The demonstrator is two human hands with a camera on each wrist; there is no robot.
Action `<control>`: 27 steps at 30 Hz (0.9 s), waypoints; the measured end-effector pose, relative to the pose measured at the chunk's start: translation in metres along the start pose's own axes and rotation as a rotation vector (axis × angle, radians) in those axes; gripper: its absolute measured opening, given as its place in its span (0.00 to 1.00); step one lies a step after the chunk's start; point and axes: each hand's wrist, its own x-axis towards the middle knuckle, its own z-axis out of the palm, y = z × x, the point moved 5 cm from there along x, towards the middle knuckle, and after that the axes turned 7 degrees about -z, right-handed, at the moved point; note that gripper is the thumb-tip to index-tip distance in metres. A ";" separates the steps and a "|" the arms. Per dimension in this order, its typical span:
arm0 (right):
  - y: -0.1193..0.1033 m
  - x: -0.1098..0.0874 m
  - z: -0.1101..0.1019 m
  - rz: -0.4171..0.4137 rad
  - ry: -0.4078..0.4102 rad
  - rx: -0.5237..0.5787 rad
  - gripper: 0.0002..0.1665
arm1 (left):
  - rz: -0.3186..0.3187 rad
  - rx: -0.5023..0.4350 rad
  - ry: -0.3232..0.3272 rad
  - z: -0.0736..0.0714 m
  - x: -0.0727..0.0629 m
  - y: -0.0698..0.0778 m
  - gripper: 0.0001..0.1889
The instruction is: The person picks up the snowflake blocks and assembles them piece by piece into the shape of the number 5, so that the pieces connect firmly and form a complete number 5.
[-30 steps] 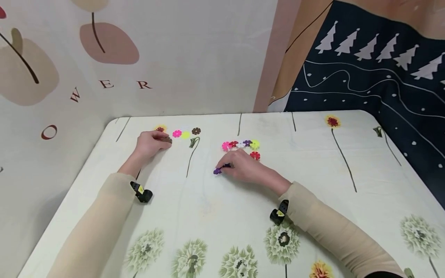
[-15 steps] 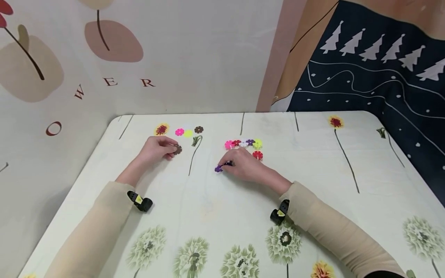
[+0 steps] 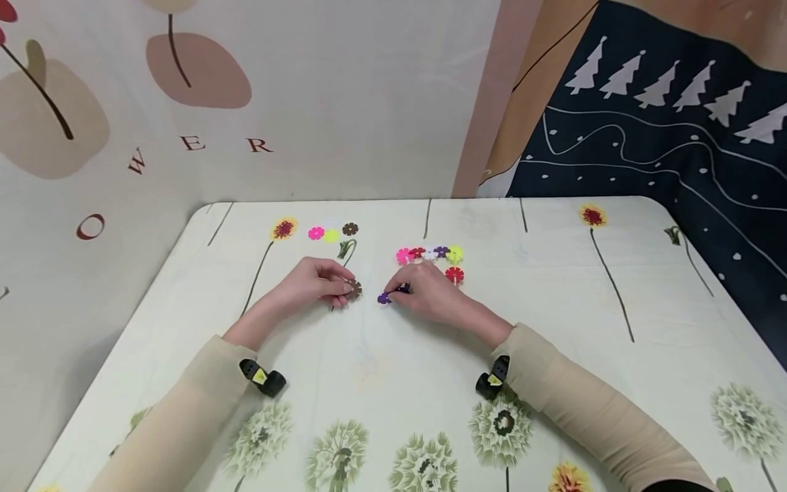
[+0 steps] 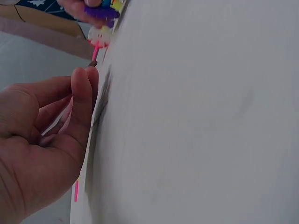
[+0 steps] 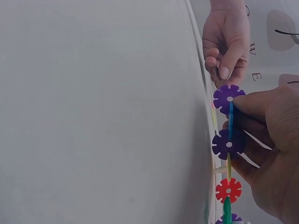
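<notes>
My left hand (image 3: 320, 281) pinches a brown notched plastic disc (image 3: 354, 290) between thumb and fingertips, just above the table. Close by on the right, my right hand (image 3: 427, 290) grips the end of a chain of interlocking notched discs. A purple disc (image 5: 223, 99) forms that end, slotted to a blue disc (image 5: 231, 122) seen edge-on. A second purple disc (image 5: 222, 144), a yellow one edge-on, a red disc (image 5: 228, 185) and a green disc (image 5: 227, 211) follow. A small gap separates the brown disc from the purple end. The right hand hides part of the chain in the head view.
Loose pink (image 3: 316, 233), yellow-green (image 3: 331, 236) and dark brown discs (image 3: 350, 229) lie at the back left. Beyond the right hand runs a curved row of discs, including a pink disc (image 3: 404, 256) and a red disc (image 3: 454, 275). Flowers are printed on the white tablecloth (image 3: 369, 383).
My left hand has carried the brown disc from the back left toward the right and nearer, up beside the chain's purple end. My right hand has stayed almost still.
</notes>
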 end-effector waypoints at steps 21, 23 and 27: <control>-0.003 0.003 0.002 0.021 0.050 -0.051 0.06 | -0.005 -0.096 -0.103 0.026 -0.002 0.003 0.13; -0.003 0.003 0.002 0.024 0.054 -0.055 0.06 | -0.004 -0.099 -0.105 0.026 -0.002 0.003 0.13; -0.004 0.003 0.002 0.023 0.055 -0.056 0.05 | -0.002 -0.106 -0.110 0.028 -0.003 0.004 0.13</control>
